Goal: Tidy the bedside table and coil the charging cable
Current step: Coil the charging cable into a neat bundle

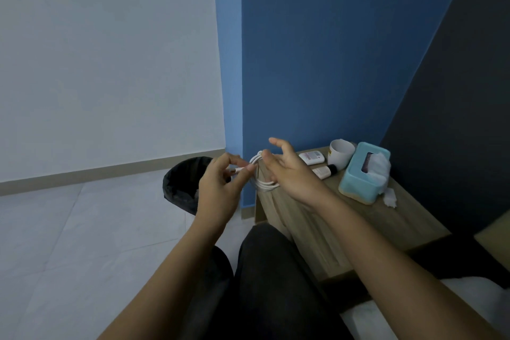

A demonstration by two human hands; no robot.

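A white charging cable (264,184) is wound in loops around the fingers of my right hand (289,171), held just off the left corner of the wooden bedside table (325,210). My left hand (220,182) pinches the cable's free end between thumb and fingers, close to the loops. On the table stand a white mug (340,152), a teal tissue box (364,172), a white flat pack (311,158), a small tube with a dark cap (325,171) and a crumpled tissue (390,197).
A black lined waste bin (182,185) stands on the tiled floor left of the table, beside the blue wall corner. My dark-trousered legs (265,279) fill the lower middle. White bedding (469,298) lies at the lower right.
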